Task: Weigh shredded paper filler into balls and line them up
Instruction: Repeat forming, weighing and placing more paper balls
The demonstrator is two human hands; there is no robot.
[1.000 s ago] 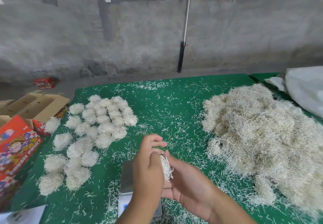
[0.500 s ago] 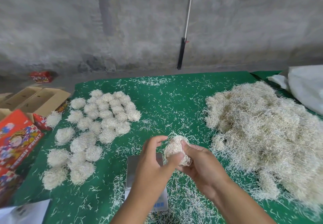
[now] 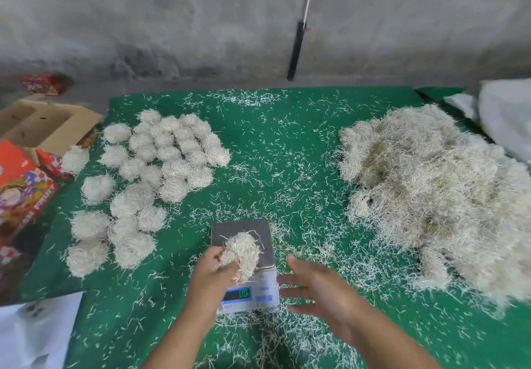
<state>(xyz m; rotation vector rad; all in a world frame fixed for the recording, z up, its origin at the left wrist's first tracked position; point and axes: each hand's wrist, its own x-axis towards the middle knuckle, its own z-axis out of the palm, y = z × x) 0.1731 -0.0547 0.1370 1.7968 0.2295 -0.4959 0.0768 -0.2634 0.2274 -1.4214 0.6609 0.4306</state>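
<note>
L hand (image 3: 211, 275) grips a paper ball (image 3: 242, 253), fingers curled round it, over the scale (image 3: 244, 268) plate; can't tell if it touches. R hand (image 3: 319, 289) just beside scale, fingers spread, holding nothing. Display (image 3: 238, 294) shows green digits, too blurred to read. Finished balls (image 3: 161, 161) far left; loose pile (image 3: 431, 204) right. Red box (image 3: 20, 190) lettering unreadable.

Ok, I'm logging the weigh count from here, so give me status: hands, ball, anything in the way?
Left hand grips paper ball over scale. Right hand open, empty, beside scale. Path to finished balls unobstructed.
</note>
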